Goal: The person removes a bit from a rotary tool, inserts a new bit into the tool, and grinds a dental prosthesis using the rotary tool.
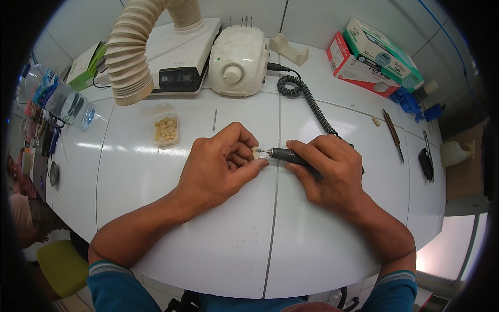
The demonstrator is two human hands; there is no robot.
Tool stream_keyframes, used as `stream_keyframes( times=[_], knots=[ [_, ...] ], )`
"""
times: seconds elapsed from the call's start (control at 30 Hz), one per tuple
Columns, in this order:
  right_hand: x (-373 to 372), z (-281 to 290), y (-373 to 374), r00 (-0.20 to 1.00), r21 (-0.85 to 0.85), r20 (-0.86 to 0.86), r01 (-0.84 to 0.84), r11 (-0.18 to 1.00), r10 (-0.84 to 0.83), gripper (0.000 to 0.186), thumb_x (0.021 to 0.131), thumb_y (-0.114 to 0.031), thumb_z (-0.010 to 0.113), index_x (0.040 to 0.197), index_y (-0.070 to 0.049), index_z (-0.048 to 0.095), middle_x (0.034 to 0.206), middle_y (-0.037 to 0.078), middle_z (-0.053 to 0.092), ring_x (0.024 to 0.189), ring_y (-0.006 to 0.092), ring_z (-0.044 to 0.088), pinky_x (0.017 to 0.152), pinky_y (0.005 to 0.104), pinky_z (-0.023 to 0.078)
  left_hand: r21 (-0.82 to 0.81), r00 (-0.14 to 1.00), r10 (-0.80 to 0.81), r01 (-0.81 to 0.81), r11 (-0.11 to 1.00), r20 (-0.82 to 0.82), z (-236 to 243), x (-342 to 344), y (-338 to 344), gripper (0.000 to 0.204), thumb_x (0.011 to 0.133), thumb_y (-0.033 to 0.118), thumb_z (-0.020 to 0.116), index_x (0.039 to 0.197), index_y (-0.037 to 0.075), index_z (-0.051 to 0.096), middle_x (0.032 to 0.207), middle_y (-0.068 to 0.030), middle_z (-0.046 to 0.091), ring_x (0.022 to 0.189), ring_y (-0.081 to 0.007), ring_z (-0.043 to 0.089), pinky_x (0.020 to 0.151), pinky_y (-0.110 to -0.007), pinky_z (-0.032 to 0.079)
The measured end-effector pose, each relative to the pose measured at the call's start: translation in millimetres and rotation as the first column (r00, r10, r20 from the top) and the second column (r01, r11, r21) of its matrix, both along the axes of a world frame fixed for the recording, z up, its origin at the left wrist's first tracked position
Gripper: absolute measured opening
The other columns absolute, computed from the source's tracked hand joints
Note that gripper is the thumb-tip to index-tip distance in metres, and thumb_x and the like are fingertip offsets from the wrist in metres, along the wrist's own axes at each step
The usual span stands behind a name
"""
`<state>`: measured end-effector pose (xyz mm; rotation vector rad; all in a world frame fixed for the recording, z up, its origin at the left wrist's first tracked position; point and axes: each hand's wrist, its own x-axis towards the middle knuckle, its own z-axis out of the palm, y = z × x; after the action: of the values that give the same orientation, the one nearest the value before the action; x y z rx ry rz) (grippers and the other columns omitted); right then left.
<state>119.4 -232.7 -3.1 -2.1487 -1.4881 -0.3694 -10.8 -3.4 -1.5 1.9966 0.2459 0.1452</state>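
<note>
Between the thumb and fingers of my left hand (221,161) is a small off-white tooth-like piece (255,153), partly hidden by the fingertips. My right hand (330,169) is closed around a dark rotary handpiece (289,156), held nearly level with its tip to the left. The thin metal bur (264,151) on that tip reaches the tooth-like piece; whether it spins I cannot tell. A coiled black cord (314,106) runs from the handpiece back to a cream control unit (236,61) with a round knob and a lit green light.
A lidded clear box (166,130) of yellowish tooth-like pieces stands beyond my left hand. A ribbed suction hose (130,57) hangs at the back left near a water bottle (70,104). Mask boxes (382,54), a brown pencil-like tool (393,136) and a black-handled tool (426,165) lie right.
</note>
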Motion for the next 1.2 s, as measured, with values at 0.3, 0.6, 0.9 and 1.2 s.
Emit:
stream_keyframes(
  times=[0.3, 0.6, 0.9, 1.2],
  knots=[
    [-0.9, 0.4, 0.8, 1.000, -0.015, 0.007, -0.003, 1.000, 0.003, 0.036, 0.084, -0.019, 0.095, 0.116, -0.011, 0.083, 0.085, 0.002, 0.063, 0.073, 0.0207, 0.061, 0.064, 0.0379, 0.048, 0.022, 1.000, -0.013, 0.012, 1.000, 0.013, -2.5, 0.1, 1.4, 0.026, 0.097, 0.013, 0.090, 0.108, 0.001, 0.070, 0.086, -0.0025, 0.076, 0.074, -0.0045, 0.068, 0.066, -0.020, 0.054],
    [-1.2, -2.1, 2.2, 1.000, 0.002, 0.002, -0.003, 1.000, 0.003, 0.038, 0.081, -0.018, 0.096, 0.117, -0.012, 0.084, 0.084, 0.002, 0.064, 0.072, 0.0211, 0.061, 0.063, 0.0381, 0.048, 0.039, 0.999, -0.011, 0.010, 0.999, 0.031, -3.8, -0.8, 1.4, 0.028, 0.096, 0.014, 0.091, 0.109, 0.000, 0.071, 0.085, -0.0026, 0.075, 0.074, -0.0044, 0.067, 0.066, -0.020, 0.054],
    [-2.2, 1.7, 2.3, 1.000, -0.032, -0.010, -0.006, 0.999, 0.006, 0.039, 0.081, -0.015, 0.096, 0.119, -0.010, 0.084, 0.085, 0.004, 0.067, 0.073, 0.0220, 0.062, 0.064, 0.0375, 0.050, -0.020, 0.999, -0.016, 0.017, 1.000, 0.027, -6.2, -1.5, 2.5, 0.028, 0.096, 0.015, 0.092, 0.109, -0.001, 0.072, 0.086, -0.0041, 0.076, 0.076, -0.0056, 0.069, 0.068, -0.021, 0.056],
    [-1.0, -2.1, 3.5, 1.000, -0.014, -0.008, -0.010, 1.000, 0.010, 0.039, 0.081, -0.019, 0.097, 0.118, -0.012, 0.085, 0.084, 0.002, 0.065, 0.072, 0.0202, 0.061, 0.063, 0.0375, 0.048, -0.019, 0.999, -0.029, 0.029, 0.999, 0.030, -6.3, -1.1, 2.8, 0.028, 0.096, 0.016, 0.092, 0.109, -0.001, 0.073, 0.087, -0.0033, 0.075, 0.077, -0.0050, 0.066, 0.068, -0.022, 0.055]
  ],
)
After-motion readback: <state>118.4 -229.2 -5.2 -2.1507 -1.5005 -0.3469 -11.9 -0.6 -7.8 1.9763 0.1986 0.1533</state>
